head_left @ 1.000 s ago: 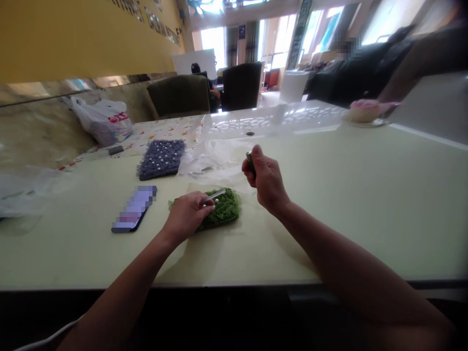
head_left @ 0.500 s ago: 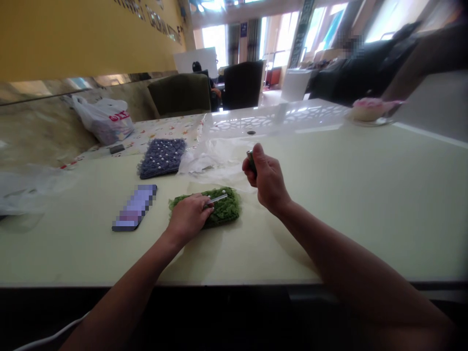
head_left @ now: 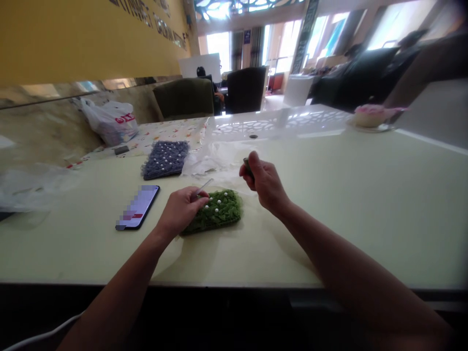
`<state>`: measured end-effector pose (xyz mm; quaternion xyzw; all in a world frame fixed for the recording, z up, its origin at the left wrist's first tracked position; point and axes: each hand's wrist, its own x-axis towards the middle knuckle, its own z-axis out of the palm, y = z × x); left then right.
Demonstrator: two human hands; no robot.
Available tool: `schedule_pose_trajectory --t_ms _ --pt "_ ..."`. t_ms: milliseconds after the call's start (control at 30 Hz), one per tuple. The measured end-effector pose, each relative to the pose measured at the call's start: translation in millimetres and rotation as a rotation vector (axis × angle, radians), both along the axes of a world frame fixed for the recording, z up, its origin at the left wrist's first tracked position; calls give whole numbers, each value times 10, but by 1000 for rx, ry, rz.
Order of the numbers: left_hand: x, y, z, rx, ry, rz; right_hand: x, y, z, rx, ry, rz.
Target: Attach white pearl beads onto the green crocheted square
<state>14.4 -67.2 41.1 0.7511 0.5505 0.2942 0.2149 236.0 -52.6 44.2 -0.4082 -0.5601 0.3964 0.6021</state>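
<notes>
A green crocheted pad (head_left: 219, 212) dotted with white beads lies flat on the pale table (head_left: 365, 204). My left hand (head_left: 181, 209) rests on its left end, fingers pinched round a thin clear stick (head_left: 203, 187) that points up and to the right. My right hand (head_left: 263, 183) hovers above the pad's right end, closed on a small dark object (head_left: 248, 165) that I cannot name.
A phone (head_left: 138, 207) lies left of the pad. Behind it sits a purple beaded pad (head_left: 165, 159), with crumpled clear plastic (head_left: 215, 161) beside it. A white shopping bag (head_left: 111, 122) is at the far left and a pink bowl (head_left: 371, 116) at the far right. Armchairs stand beyond the table.
My left hand has lifted the clear stick from lying over the pad to pointing upward, which uncovers more white beads. My right hand has dropped slightly.
</notes>
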Motion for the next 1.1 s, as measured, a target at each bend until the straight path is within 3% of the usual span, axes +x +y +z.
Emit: schedule_pose_trajectory --t_ms 200,300,433,567,633,833,1100 --pt "-2 210 112 88 -493 48 -48 -25 -56 -78 -535 389" --pt "18 334 134 153 -671 86 -78 -33 -95 -121 -624 459" --pt "22 433 71 215 -821 132 -19 52 -133 -47 -616 291" --pt "-10 458 -59 173 -1029 86 55 181 -215 22 -864 -14" --pt "-29 456 -100 103 -1106 35 50 220 -254 36 -956 -95" --pt "-57 415 -89 -155 -1301 -57 -81 425 -257 5 -1113 -103" --pt "-100 440 -20 -473 -1634 -11 -375 1141 -222 -135 -1219 -156"
